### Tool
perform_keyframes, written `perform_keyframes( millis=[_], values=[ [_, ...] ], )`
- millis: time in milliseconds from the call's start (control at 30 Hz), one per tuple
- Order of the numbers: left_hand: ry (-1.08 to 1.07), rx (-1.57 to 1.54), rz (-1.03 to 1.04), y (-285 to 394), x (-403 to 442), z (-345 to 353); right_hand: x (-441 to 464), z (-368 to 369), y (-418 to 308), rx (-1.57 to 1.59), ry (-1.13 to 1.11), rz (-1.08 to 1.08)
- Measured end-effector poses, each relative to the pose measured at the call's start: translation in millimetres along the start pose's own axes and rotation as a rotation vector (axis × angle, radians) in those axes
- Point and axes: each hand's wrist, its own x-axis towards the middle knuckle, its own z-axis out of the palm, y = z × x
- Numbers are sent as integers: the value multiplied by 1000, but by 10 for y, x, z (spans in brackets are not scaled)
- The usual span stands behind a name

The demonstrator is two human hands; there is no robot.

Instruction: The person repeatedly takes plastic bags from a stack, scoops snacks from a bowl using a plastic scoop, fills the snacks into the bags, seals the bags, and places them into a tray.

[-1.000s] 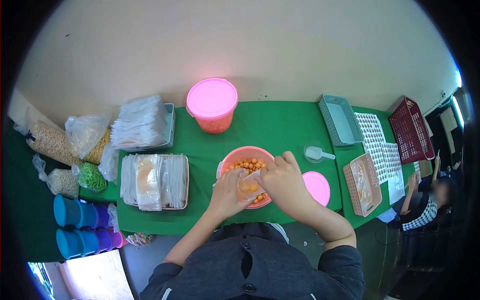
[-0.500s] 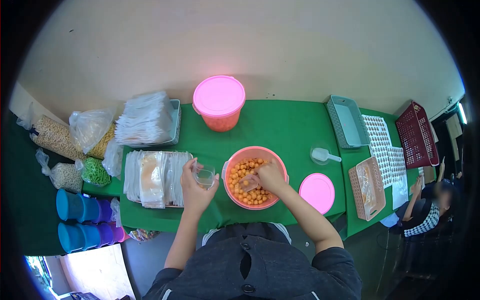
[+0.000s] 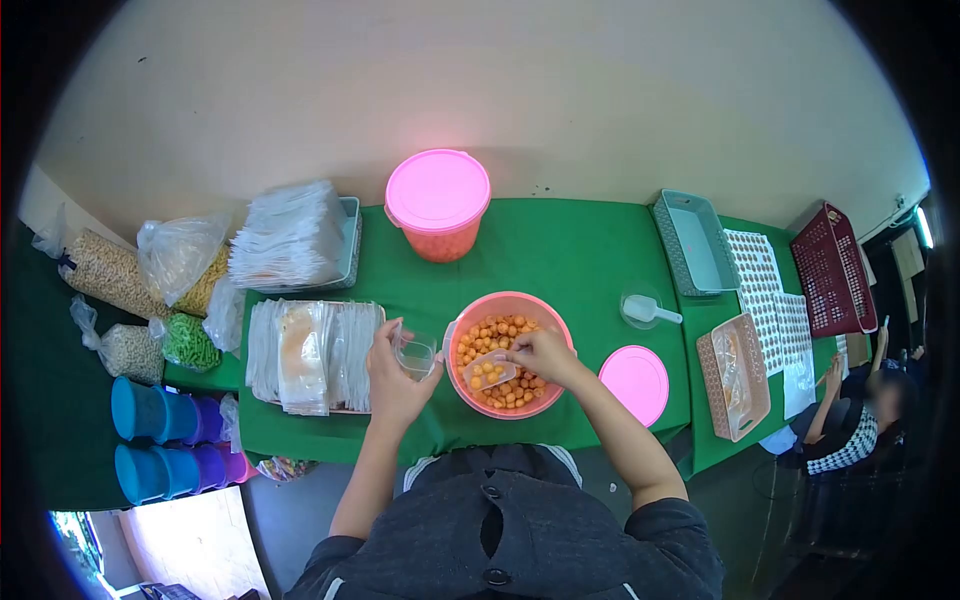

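Pinching the end of a translucent scoop [image 3: 507,373] between thumb and fingertips, the right hand [image 3: 540,356] is holding it inside the open pink bucket [image 3: 505,302], where its angular, see-through bowl is carrying several orange balls [image 3: 505,330]. More of these round, slightly rough-looking pieces are filling the smooth plastic bucket around it. The left hand [image 3: 395,385] is grasping a clear cup [image 3: 415,352], its thumb and fingers curving around the glossy, thin-walled sides, just left of the bucket and near the flat plastic sleeves [image 3: 350,350], which are standing tightly packed in a shallow tray. Toward the right, white sheets [image 3: 757,285] are showing rows of small, round brownish labels, whose print is too tiny for reading. A rectangular pinkish basket [image 3: 712,378] with perforated walls is holding clear wrapping nearby, while a grey-blue basket [image 3: 695,240] and a deep maroon lattice basket [image 3: 828,262] are sitting farther back. A glossy, disc-shaped pink lid [image 3: 635,387] is lying flat on the green cloth [image 3: 570,245], and a white scoop [image 3: 655,312] is resting in a round clear container just beyond it. Near the wall, a tapering lidded bucket [image 3: 440,205] is standing upright, its matching cover reflecting light.
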Motion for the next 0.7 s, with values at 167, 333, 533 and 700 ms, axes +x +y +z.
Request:
perform_keyframes(
  millis=[167, 333, 533, 700],
  values=[
    [-118, 145, 77, 68, -12, -69, -146, -476, -317, 38, 146, -64],
    [-319, 196, 227, 257, -81, 97, -380, -938, -931, -220, 199, -160],
    [-322, 88, 323, 441, -205, 336, -607, -925, -1441, -769, 248, -440],
    [-301, 48, 272, 506, -214, 284, -817, -912, -1700, -1076, 340, -543]
  ],
)
